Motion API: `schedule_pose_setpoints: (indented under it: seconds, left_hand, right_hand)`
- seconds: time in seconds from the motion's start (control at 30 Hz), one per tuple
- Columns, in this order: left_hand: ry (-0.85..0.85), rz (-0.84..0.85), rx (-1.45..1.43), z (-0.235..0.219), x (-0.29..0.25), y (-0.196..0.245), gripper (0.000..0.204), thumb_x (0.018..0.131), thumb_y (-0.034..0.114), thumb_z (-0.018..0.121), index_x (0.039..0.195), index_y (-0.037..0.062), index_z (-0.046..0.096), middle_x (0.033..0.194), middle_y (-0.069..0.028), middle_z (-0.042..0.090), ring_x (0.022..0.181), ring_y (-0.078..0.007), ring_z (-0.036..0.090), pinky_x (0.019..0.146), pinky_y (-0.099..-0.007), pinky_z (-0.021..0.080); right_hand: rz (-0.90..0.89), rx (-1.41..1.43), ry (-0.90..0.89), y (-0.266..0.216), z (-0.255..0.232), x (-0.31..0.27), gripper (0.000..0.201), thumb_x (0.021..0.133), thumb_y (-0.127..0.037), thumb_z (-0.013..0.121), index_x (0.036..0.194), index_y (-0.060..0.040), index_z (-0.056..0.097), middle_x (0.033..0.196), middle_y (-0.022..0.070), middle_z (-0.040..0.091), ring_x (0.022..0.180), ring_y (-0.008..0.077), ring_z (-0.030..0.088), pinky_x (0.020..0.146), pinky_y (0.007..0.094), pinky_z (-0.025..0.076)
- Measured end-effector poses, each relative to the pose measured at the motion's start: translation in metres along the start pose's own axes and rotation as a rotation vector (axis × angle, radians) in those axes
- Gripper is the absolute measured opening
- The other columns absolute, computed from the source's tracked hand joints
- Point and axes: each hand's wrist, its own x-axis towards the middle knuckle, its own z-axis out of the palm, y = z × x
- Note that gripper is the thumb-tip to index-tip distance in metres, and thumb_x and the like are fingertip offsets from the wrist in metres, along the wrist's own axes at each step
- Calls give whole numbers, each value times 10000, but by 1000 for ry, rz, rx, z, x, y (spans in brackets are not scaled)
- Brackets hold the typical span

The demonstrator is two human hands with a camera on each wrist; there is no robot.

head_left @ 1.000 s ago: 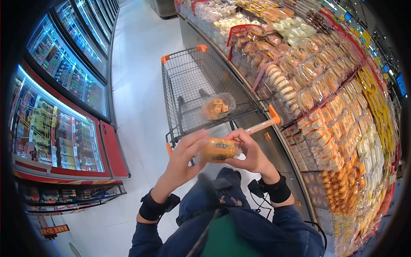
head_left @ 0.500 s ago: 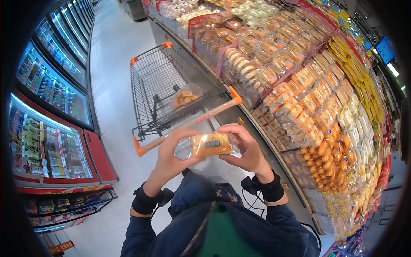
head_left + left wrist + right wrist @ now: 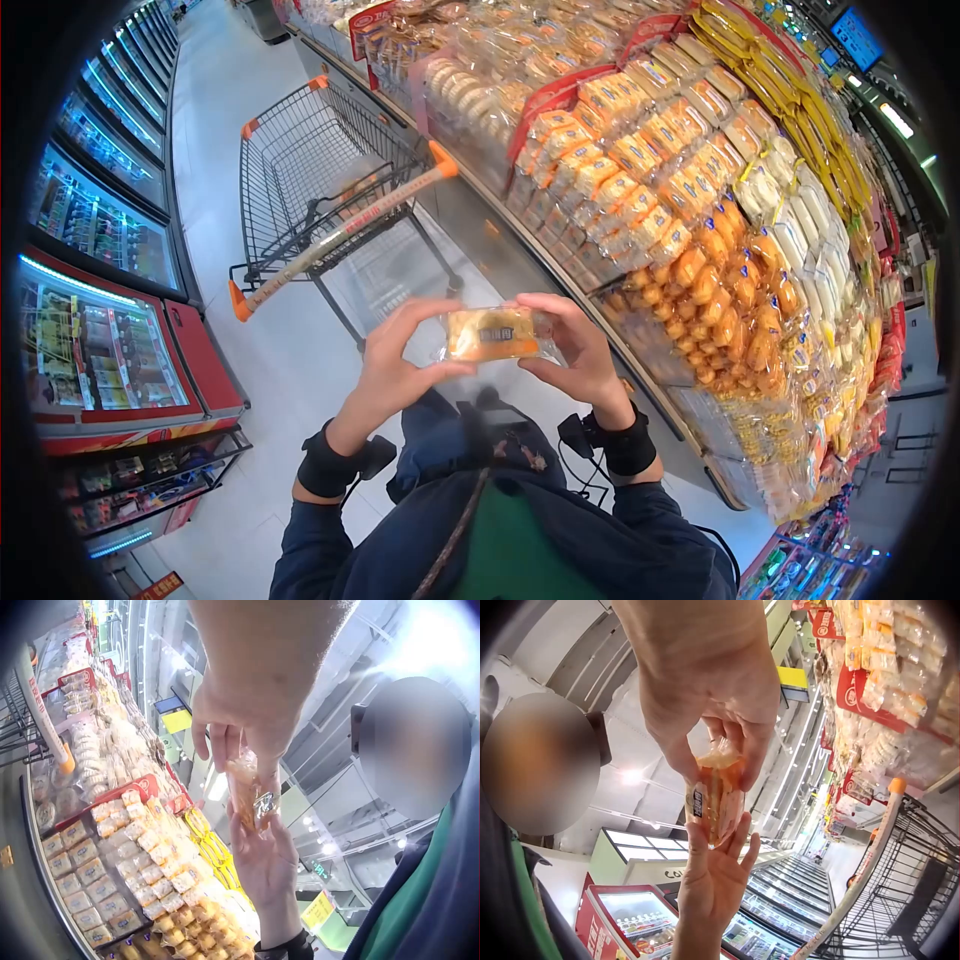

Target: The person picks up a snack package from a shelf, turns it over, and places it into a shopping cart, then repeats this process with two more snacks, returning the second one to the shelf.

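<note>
cart (image 3: 345,232) has shifted leftward in head view; left hand (image 3: 393,358) and right hand (image 3: 582,358) pinch wrapped bread (image 3: 492,335) by its ends; gentle pressure should prevent crushing.

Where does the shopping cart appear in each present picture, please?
Head: shopping cart at upper left.
Left wrist: upper half, cut off by the left edge.
Right wrist: lower right, cut off by the edge.
Shared landmark: the wrapped packet, near the middle of every view, held between left hand and right hand.
</note>
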Motion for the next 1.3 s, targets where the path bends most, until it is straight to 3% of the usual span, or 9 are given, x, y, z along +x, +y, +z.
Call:
schedule_pose_setpoints:
  seconds: [0.43, 0.9, 1.0, 1.1, 1.3]
  left_hand:
    - [-28, 68, -17, 70, 0, 39, 635, 588, 106, 852, 1153, 37, 570, 1119, -122, 628, 1067, -269, 583, 925, -363, 449]
    - [-95, 119, 36, 91, 19, 43, 611, 612, 125, 843, 1149, 39, 563, 1130, -121, 618, 1061, -288, 582, 913, -375, 456]
    - [-94, 129, 45, 91, 18, 45, 581, 643, 124, 830, 1150, 47, 557, 1133, -112, 614, 1046, -299, 585, 905, -373, 462]
    - [-85, 121, 43, 90, 15, 46, 589, 632, 121, 834, 1149, 45, 562, 1129, -117, 615, 1054, -296, 580, 909, -375, 457]
    - [-91, 119, 41, 88, 14, 45, 599, 626, 125, 835, 1153, 40, 563, 1120, -122, 618, 1067, -292, 572, 919, -380, 447]
  right_hand:
    - [-61, 31, -7, -25, -49, -59, 629, 749, 133, 648, 1305, -90, 454, 1321, 109, 479, 1259, 251, 450, 1027, 418, 422]
    - [-48, -9, 81, -23, -72, -74, 593, 753, 116, 654, 1286, -85, 490, 1309, 109, 476, 1247, 243, 460, 1011, 399, 437]
    - [-76, -27, 95, -18, -70, -75, 565, 754, 102, 668, 1270, -36, 484, 1298, 145, 471, 1213, 240, 469, 947, 373, 467]
    - [-50, 0, 94, -20, -68, -75, 592, 748, 110, 661, 1283, -86, 500, 1296, 104, 482, 1235, 231, 465, 998, 383, 445]
    - [-53, -19, 99, -22, -67, -76, 584, 750, 88, 676, 1282, -78, 502, 1282, 96, 499, 1231, 219, 467, 987, 370, 448]
